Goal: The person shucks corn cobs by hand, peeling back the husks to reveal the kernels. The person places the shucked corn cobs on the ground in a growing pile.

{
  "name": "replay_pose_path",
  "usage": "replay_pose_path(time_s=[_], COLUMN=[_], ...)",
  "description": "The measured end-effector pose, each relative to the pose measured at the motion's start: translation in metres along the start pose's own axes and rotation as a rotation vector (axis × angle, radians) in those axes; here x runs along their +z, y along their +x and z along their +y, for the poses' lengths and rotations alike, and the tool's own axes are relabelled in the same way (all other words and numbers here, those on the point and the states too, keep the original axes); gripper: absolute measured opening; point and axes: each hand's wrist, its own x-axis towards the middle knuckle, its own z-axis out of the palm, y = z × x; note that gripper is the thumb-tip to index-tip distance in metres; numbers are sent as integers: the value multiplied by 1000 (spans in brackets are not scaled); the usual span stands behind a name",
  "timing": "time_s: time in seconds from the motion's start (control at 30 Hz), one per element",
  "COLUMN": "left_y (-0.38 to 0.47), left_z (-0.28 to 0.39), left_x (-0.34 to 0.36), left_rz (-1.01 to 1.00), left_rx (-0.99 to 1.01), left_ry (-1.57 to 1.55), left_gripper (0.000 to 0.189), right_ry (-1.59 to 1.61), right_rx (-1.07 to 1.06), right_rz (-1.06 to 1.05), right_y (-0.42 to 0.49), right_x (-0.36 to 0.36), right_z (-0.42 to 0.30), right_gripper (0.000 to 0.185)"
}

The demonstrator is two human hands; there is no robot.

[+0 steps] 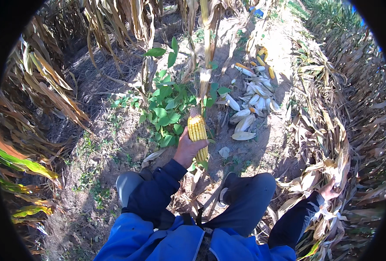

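My left hand (190,147) is wrapped around a husked ear of yellow corn (197,130), its bare, darker tip pointing away from me. Out to the right, my right hand (330,191) reaches into dry corn husks (338,166); whether its fingers grip any of them cannot be made out. Beyond my right knee lies a pile of pale husked-over ears and loose husks (256,94) on the soil. Several bare yellow ears (261,60) lie at the pile's far end.
Dry standing corn stalks (114,26) line the upper left. One stalk (207,42) rises straight ahead, beside a green leafy plant (166,111). A long bank of dry stalks and leaves (323,107) runs along the right. A blue object (256,12) lies far ahead.
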Motion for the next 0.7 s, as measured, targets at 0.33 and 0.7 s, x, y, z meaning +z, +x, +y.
replay_pose_path(time_s=[0.33,0.7], left_y=[-20,-9], left_z=[-37,-15], left_x=[18,-7], left_rz=[1,82], left_rx=[-369,-98], left_ry=[-159,95], left_gripper=[29,34], right_ry=[401,-187], right_rx=[503,2031], right_rz=[-1714,-1054], right_y=[-332,-471], right_x=[-3,-78], right_z=[-127,-16], right_gripper=[81,33])
